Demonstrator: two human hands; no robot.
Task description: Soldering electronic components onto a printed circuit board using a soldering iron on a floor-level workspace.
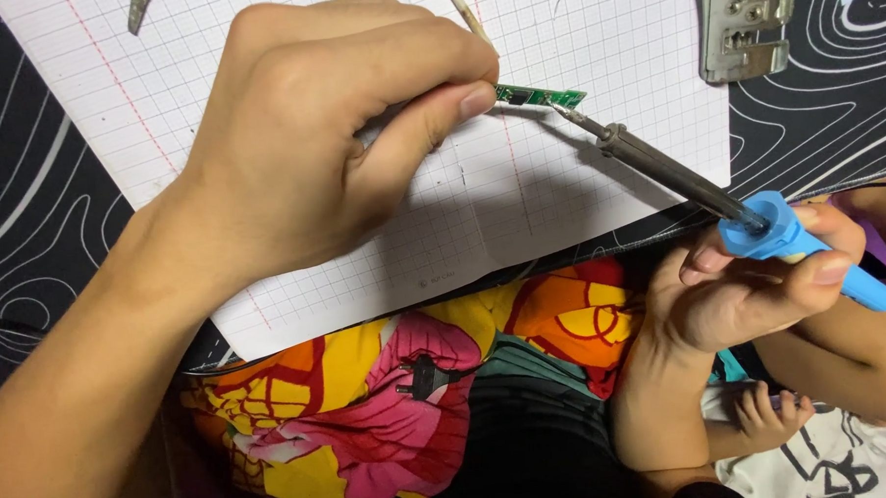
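My left hand [331, 135] is closed over one end of a small green circuit board [546, 96], pinning it between thumb and fingers above a sheet of squared paper [559, 196]. My right hand [749, 287] grips the blue handle of a soldering iron [786, 232]. Its metal shaft [656, 163] slants up and left, and its tip touches the free end of the board. A thin pale stick [466, 13] pokes out from behind my left hand.
The paper lies on a black board with white wavy lines [821, 108]. A metal clip [744, 22] sits at the paper's top right. Below are a bright flowered cloth [370, 409], a black plug [423, 379], and someone's small foot [763, 415].
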